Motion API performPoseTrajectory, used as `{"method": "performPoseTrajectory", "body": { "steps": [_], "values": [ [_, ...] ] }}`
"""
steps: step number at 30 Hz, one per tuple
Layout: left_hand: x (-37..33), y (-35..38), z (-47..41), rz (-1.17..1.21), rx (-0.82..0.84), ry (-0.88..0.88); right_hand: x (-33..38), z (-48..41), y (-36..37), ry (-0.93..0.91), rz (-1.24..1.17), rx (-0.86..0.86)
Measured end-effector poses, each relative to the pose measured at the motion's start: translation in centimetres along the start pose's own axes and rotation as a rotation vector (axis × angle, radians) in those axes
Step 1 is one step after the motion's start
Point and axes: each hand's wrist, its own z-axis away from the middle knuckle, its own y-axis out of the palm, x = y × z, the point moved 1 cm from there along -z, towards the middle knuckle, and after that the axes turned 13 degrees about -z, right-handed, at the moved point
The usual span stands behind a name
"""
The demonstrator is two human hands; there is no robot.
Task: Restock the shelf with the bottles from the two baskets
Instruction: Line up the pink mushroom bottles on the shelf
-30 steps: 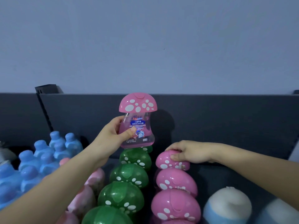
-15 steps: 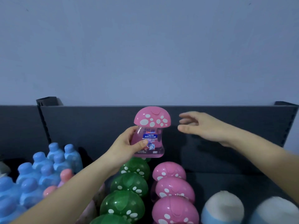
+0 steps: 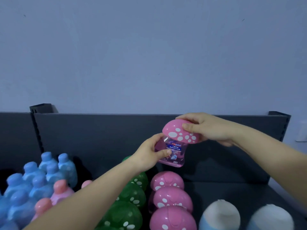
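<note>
Left hand (image 3: pixel 147 153), right hand (image 3: pixel 209 130) hold bottle (image 3: pixel 178 137) — label (image 3: pixel 174 147) blurred.

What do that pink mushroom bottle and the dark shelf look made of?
The pink mushroom-shaped bottle: see-through tinted body, likely plastic; its white-spotted cap looks like glossy hard plastic, catching highlights. The dark grey shelf back panel: flat and matte, perhaps painted metal; hard to tell.

Centre right: bottle (image 3: pixel 171 151) of clear pink plastic, glossy, with a smooth printed label; cap (image 3: pixel 181 133) in opaque pink plastic, shiny, spotted white. Lower middle: green caps (image 3: pixel 131 195) translucent and glossy, pink caps (image 3: pixel 171 198) with the same sheen. Lower left, blue bottles (image 3: pixel 39 176) – duller, blurred. Lower right, white caps (image 3: pixel 219 213) – matt-looking. Behind, dark matt shelf back panel (image 3: pixel 99 138); above, plain matt wall (image 3: pixel 149 55).
</note>
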Motion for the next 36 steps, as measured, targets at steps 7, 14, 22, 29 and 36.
{"method": "performPoseTrajectory", "body": {
  "steps": [7,14,22,29,36],
  "values": [
    [1.0,-0.9,-1.2,-0.383,0.037,-0.016,-1.9,-1.2,-0.3,-0.057,0.121,-0.188],
    [3.8,-4.7,1.1,-0.648,0.013,-0.103,-6.5,-3.6,0.8,0.064,0.353,-0.188],
    [6.1,-5.8,2.8,-0.755,0.098,-0.160,-10.8,-6.2,4.3,0.186,0.292,-0.002],
    [6.1,-5.8,2.5,-0.783,0.147,-0.172,-12.1,-6.7,6.3,0.210,0.193,0.109],
    [6.7,-6.0,1.8,-0.817,0.181,-0.199,-11.4,-6.6,5.9,0.274,0.158,0.117]
  ]
}}
